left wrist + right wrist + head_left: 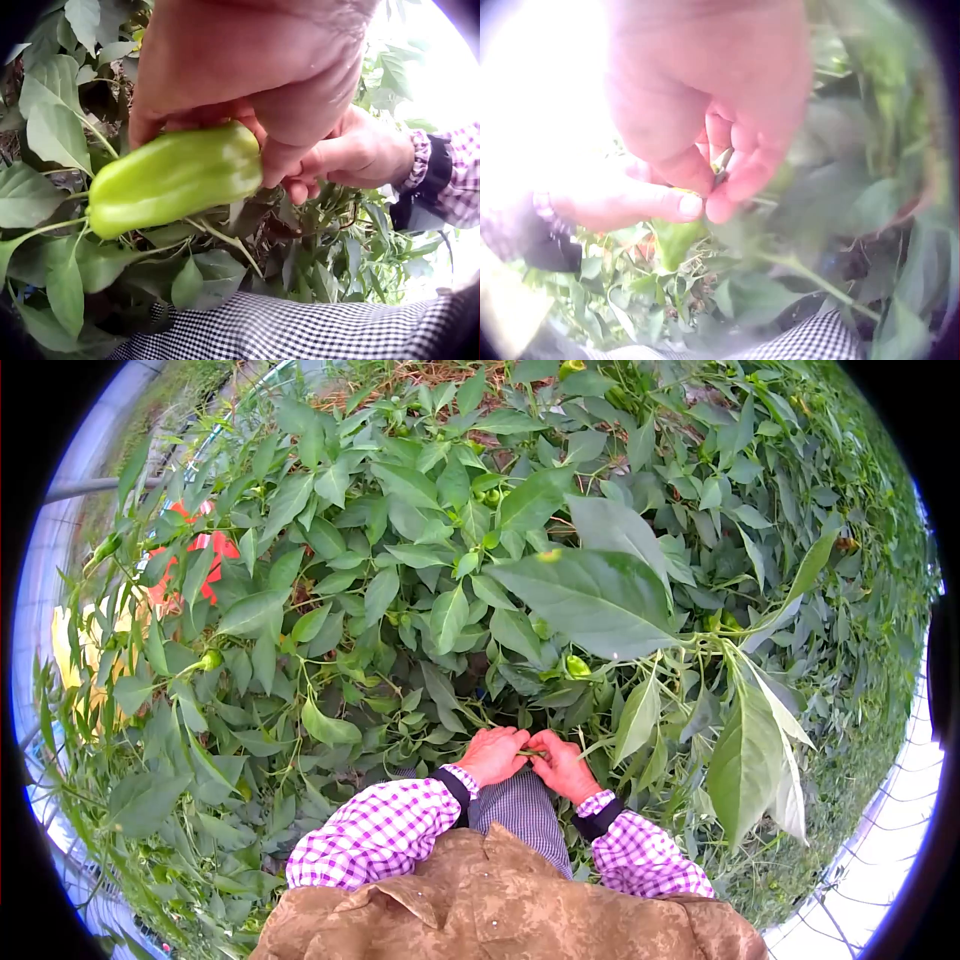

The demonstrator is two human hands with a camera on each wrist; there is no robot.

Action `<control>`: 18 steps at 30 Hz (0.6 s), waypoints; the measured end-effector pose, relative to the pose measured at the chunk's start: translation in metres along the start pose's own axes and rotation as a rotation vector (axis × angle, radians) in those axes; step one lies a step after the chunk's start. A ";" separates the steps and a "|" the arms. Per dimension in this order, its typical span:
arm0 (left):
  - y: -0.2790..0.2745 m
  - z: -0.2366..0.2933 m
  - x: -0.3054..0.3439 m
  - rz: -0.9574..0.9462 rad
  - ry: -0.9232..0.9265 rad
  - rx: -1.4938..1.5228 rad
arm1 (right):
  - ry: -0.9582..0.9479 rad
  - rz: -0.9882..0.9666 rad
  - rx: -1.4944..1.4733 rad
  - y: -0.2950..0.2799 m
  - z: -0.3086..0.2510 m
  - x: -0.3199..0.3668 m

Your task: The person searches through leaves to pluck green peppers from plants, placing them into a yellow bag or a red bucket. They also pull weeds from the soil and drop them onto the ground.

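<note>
In the left wrist view a pale green pepper lies under my left hand, which grips it with curled fingers. Close beside its blossom end is my right hand. The right wrist view has my right hand pinching a small green piece between thumb and fingers, near the thumb of my left hand. From the head view, my left hand and right hand meet above a checked trouser leg.
Dense pepper plants surround the hands. A large leafy branch juts in at the right. Another pepper hangs just above the hands. Red material shows through the leaves at the left, above something yellow.
</note>
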State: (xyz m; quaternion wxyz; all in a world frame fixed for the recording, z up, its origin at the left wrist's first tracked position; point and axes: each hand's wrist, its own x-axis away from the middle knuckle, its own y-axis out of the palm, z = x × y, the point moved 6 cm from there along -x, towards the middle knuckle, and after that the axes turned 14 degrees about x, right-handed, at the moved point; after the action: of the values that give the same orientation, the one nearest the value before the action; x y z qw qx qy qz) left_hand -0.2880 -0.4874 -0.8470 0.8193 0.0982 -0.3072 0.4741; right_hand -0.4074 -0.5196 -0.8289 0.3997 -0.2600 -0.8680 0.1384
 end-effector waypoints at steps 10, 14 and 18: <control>-0.012 0.009 0.000 0.085 -0.260 -0.038 | -0.181 0.147 0.486 0.031 0.012 -0.018; -0.005 0.020 0.005 -0.350 -0.336 -0.148 | -0.096 0.273 0.662 0.132 0.181 -0.044; -0.047 0.046 0.010 -0.097 -0.265 0.317 | -0.292 0.207 0.295 0.039 0.029 -0.029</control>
State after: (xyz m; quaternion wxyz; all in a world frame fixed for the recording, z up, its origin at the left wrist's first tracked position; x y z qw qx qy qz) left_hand -0.2643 -0.5262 -0.7984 0.7679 0.3020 -0.3287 0.4595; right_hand -0.4010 -0.5046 -0.8827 0.2871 -0.2637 -0.8557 0.3404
